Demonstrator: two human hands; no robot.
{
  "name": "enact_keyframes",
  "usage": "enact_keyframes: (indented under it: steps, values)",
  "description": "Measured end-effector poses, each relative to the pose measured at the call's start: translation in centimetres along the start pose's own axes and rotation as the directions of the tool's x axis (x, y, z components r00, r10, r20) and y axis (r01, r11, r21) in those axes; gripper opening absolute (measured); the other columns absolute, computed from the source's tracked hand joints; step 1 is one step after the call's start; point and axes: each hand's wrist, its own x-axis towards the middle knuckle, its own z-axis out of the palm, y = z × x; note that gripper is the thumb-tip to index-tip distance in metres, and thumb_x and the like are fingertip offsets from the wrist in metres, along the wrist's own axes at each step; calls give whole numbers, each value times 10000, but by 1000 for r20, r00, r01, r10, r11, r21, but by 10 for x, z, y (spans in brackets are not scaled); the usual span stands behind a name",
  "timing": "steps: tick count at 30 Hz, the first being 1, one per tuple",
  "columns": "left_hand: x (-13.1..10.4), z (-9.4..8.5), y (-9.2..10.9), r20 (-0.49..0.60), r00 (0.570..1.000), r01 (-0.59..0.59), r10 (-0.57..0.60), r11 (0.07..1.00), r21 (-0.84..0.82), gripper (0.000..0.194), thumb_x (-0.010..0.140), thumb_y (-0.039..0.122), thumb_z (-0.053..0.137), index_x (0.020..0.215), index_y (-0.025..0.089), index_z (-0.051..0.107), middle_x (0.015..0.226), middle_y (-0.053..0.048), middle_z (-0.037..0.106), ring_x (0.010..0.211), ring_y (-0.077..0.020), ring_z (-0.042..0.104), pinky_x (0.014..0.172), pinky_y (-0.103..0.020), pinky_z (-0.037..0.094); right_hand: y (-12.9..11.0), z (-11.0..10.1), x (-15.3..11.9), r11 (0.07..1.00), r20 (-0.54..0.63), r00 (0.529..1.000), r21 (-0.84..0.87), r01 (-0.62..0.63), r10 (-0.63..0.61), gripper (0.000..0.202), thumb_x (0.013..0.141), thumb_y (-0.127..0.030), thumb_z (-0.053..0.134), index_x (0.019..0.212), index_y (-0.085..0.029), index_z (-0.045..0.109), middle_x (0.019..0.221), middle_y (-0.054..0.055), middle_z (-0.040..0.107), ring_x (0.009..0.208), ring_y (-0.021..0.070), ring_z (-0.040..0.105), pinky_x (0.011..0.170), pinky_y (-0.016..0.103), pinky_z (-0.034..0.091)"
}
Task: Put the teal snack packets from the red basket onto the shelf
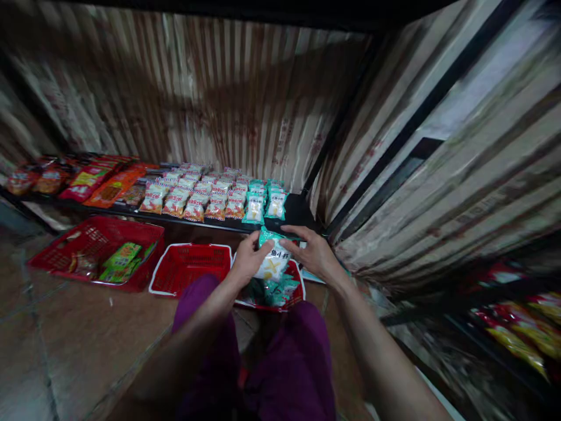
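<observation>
Teal-and-white bag (272, 266) is over the red basket (300, 289), long axis toward the shelf (298, 207), teal bags (255, 206) just beyond; left hand (248, 257) pinches its left edge, right hand (316, 252) thumbs its right, can't tell if gripping.

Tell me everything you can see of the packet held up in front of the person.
The packet is a small pouch, apparently of glossy plastic film, teal at its top with a white front bearing dark printed characters and yellowish pictures. It is held with its printed front toward the camera, above a red basket. The left hand grips its left side; the right hand touches its upper right. Its back is hidden.
</observation>
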Motion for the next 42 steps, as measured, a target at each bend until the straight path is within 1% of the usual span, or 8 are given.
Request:
enact_keyframes:
  steps: [4,8,13,19,29,36,40,42]
  values:
    - [1,-2,4,-53,999,14,-13,1000,12,295,664,388,696,862,177,636,714,13,642,644,-135,567,591,-226,458,0,-10,14,995,174,985,100,5,-22,253,772,-405,603,914,-234,725,859,7,719,800,189,634,699,278,476]
    - [-3,-2,6,-29,998,47,-49,997,-55,315,657,417,716,841,176,633,694,9,642,621,-137,575,580,-231,457,3,-13,19,991,214,976,135,17,-46,263,791,-413,566,845,-216,731,736,-14,694,687,160,598,607,249,445]
    - [-8,-1,12,41,996,81,-74,981,-179,350,661,435,730,871,173,632,740,2,648,637,-124,575,608,-229,455,0,-13,17,973,200,980,230,-34,-13,262,763,-423,580,768,-208,730,658,-26,666,628,144,573,585,244,429]
    - [-10,2,27,-23,1000,-22,19,989,-148,297,713,457,683,729,162,645,681,17,595,645,-95,529,622,-193,410,-8,-21,12,928,189,979,344,-142,79,257,692,-432,637,670,-189,718,630,-13,664,578,132,553,558,249,417]
    - [-6,10,25,-124,985,88,-120,968,-236,262,665,411,705,662,159,634,547,45,537,541,-91,501,562,-207,391,-11,-23,3,915,165,977,357,-187,135,334,640,-499,682,699,-173,726,613,-12,651,585,125,535,572,251,404]
    - [-12,9,30,23,975,222,-223,949,-225,338,643,470,734,801,178,670,769,-2,665,702,-117,602,629,-205,426,-6,-22,8,867,135,965,425,-260,223,376,577,-528,718,682,-167,707,600,-14,631,581,121,512,568,254,384]
    - [-18,11,27,197,933,344,-301,908,-240,426,595,477,776,854,157,666,799,-45,691,729,-163,635,690,-272,472,-1,-23,11,853,152,957,433,-290,248,389,556,-533,735,677,-164,700,589,-15,626,577,120,508,573,257,387]
    - [-18,12,24,225,918,377,-325,892,-249,445,565,447,802,861,146,660,787,-58,699,708,-178,644,705,-305,487,1,-21,12,854,163,954,426,-299,252,413,555,-554,731,685,-163,696,602,-8,633,584,127,518,565,259,392]
